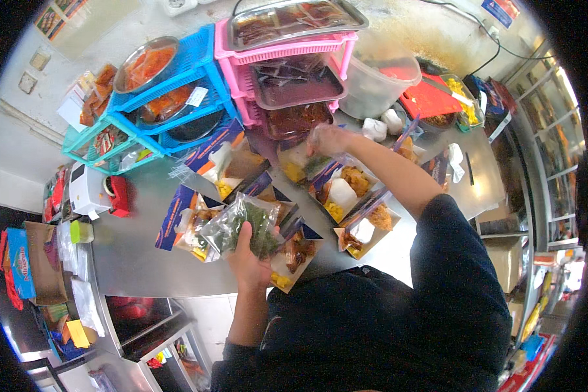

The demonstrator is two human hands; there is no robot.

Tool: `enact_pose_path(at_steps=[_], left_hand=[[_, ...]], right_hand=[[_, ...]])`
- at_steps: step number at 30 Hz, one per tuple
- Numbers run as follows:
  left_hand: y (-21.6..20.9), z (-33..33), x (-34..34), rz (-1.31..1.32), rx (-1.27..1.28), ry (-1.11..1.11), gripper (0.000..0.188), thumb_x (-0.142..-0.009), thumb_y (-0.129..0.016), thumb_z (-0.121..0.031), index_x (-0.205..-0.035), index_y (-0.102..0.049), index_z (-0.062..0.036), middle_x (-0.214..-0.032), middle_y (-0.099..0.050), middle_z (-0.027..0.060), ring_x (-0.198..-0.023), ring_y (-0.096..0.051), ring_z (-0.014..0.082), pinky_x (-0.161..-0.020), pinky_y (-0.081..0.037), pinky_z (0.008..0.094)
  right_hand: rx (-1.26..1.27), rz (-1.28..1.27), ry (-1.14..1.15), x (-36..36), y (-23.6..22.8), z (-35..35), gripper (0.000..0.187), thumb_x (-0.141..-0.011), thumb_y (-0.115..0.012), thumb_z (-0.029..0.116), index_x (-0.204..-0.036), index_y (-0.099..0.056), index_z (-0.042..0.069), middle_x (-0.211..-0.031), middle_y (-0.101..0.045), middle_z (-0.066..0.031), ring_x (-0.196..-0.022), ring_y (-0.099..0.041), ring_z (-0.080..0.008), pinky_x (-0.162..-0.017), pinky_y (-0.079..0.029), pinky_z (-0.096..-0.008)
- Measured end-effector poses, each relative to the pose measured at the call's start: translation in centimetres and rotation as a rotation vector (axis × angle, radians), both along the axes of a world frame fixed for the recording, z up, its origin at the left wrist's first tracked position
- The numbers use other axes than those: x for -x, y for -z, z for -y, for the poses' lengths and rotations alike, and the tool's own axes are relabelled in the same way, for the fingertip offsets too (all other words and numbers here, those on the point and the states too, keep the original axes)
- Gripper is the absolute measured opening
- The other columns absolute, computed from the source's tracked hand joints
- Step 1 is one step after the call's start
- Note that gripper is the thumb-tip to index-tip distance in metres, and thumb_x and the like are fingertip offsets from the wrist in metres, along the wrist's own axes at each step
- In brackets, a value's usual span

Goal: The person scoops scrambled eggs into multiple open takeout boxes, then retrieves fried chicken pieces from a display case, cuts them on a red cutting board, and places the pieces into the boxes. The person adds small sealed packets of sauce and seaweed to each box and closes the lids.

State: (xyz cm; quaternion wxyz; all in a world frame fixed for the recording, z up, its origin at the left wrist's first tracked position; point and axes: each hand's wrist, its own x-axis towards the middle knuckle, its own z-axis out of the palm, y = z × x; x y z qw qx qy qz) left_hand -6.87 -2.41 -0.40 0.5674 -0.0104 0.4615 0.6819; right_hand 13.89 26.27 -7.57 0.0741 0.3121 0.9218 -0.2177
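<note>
My left hand (247, 258) grips a clear plastic bag of green leaves (258, 225) above several open paper food boxes. My right hand (326, 142), seemingly in a thin clear glove, reaches to the far boxes with fingers pointing down. A tuft of green leaves (316, 163) shows at its slightly blurred fingertips. Below that hand, a box holds white rice (341, 194), yellow pieces (334, 210) and golden fried food (357, 179). Close to my left hand, another box holds browned meat (298, 251). The bag partly covers the boxes under it.
Pink shelves (286, 49) with metal trays and blue racks (170, 91) with bowls stand at the back of the steel table (137, 261). A clear tub (379, 78), a red board (429, 98) and white wrapped bundles (382, 127) sit back right. At left is a white device (88, 189).
</note>
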Motion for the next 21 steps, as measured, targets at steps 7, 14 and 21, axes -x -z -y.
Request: enact_pose_path(at_steps=[7,14,21], left_hand=[[0.2,-0.9,-2.1,0.003,-0.016,0.007,0.03,-0.096,-0.056,-0.014,-0.123,-0.052,-0.0023,-0.112,-0.061,0.0127,-0.098,-0.064,0.0282,-0.082,-0.057,0.0501],[0.7,-2.5,-5.3,0.086,-0.005,0.219,0.028,-0.095,-0.057,-0.015,-0.121,-0.054,-0.005,-0.109,-0.063,0.0107,-0.097,-0.064,0.0287,-0.081,-0.056,0.0528],[1.0,-3.4,-11.0,0.039,-0.067,0.479,0.032,-0.094,-0.058,-0.01,-0.124,-0.052,-0.0054,-0.113,-0.061,0.0132,-0.098,-0.063,0.0303,-0.08,-0.055,0.0555]], right_hand=[[-0.424,-0.264,-0.044,-4.0,-4.9,3.6,0.02,-0.085,-0.059,0.022,-0.096,-0.066,0.006,-0.084,-0.064,-0.0184,-0.084,-0.062,-0.0353,-0.076,-0.05,-0.0437],[-0.057,-0.151,0.381,-8.7,-7.4,10.5,0.022,-0.088,-0.06,0.028,-0.096,-0.064,0.008,-0.1,-0.064,-0.0135,-0.09,-0.061,-0.0355,-0.081,-0.049,-0.0451],[0.111,-0.759,0.42,-8.4,-9.2,16.4,0.042,-0.082,-0.07,0.028,-0.116,-0.059,0.007,-0.108,-0.063,-0.0159,-0.097,-0.061,-0.031,-0.085,-0.048,-0.0429]])
